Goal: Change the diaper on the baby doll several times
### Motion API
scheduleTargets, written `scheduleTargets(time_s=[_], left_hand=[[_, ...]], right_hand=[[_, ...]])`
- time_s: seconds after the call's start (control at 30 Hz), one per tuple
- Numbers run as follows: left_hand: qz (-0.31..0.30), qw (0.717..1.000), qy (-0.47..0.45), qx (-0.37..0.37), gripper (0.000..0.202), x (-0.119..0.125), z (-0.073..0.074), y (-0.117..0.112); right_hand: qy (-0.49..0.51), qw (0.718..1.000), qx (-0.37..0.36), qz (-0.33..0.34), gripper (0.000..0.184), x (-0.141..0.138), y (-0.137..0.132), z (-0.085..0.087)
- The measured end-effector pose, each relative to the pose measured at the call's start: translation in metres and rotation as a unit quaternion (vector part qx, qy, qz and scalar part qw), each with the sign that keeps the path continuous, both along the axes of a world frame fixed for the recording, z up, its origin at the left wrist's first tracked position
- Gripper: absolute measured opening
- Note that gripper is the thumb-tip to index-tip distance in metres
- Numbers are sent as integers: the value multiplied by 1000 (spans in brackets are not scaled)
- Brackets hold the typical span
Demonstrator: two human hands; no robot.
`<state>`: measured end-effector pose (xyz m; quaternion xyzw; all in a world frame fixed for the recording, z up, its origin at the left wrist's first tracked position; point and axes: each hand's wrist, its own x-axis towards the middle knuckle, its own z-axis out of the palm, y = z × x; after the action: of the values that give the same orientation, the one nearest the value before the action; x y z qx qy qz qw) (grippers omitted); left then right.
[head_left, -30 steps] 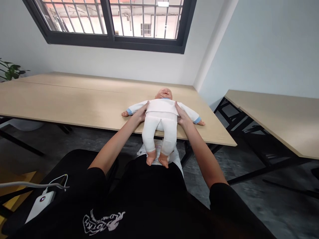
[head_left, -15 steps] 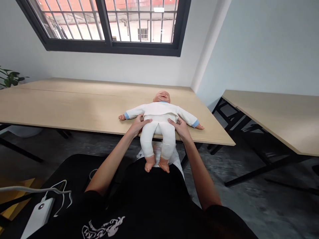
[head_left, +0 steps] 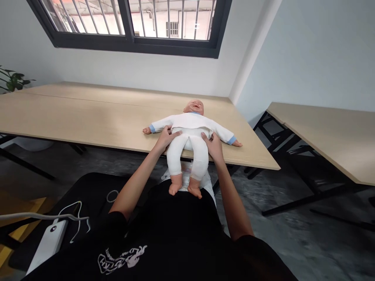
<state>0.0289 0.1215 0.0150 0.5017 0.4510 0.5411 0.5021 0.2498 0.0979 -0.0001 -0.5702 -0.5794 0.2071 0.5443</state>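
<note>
A baby doll (head_left: 191, 120) lies on its back at the front edge of the wooden table (head_left: 96, 117), head toward the window and arms spread. It wears a white top with blue cuffs and white trousers (head_left: 175, 156). Its legs hang over the edge, bare feet close to my black shirt. My left hand (head_left: 166, 138) is closed on the doll's hip at the left, thumb on top of the trousers. On the other hip, my right hand (head_left: 215, 145) grips likewise, its thumb near the waist. The fingers underneath are partly hidden. White cloth (head_left: 207, 183) shows below the legs.
A second table (head_left: 325, 132) stands at the right, beyond a gap. At lower left, a black chair (head_left: 88, 191) holds a white power bank (head_left: 48, 242) with cables and a beaded bracelet (head_left: 112, 196). A barred window (head_left: 175, 21) and a plant (head_left: 16, 81) are behind.
The view has shifted slightly, so the scene sits higher. Both hands stay on the doll's hips, the thumbs slightly farther apart. The gap between the doll's thighs looks wider.
</note>
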Motion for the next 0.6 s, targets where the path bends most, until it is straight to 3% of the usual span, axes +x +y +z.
scheduleTargets(time_s=[0.1, 0.2, 0.23, 0.3, 0.4, 0.5, 0.6], left_hand=[[65, 997, 35, 36, 39, 0, 2, -13], [156, 977, 70, 130, 32, -7, -3, -51], [189, 965, 94, 152, 28, -11, -7, -67], [233, 946, 140, 176, 24, -20, -20, -99], [144, 968, 171, 117, 32, -31, -51, -128], [-14, 988, 156, -5, 29, -33, -85, -128], [-123, 981, 106, -104, 21, -30, -108, -116]], right_hand=[[7, 990, 110, -89, 54, -1, -30, -2], [-22, 969, 198, -145, 35, 4, -73, -21], [-57, 968, 208, -127, 31, 7, -86, -30], [-154, 970, 190, -20, 29, 16, -104, -50], [-255, 957, 94, 97, 35, 28, -112, -76], [-221, 971, -26, 91, 34, 35, -109, -97], [-110, 976, -175, 73, 35, 36, -104, -113]])
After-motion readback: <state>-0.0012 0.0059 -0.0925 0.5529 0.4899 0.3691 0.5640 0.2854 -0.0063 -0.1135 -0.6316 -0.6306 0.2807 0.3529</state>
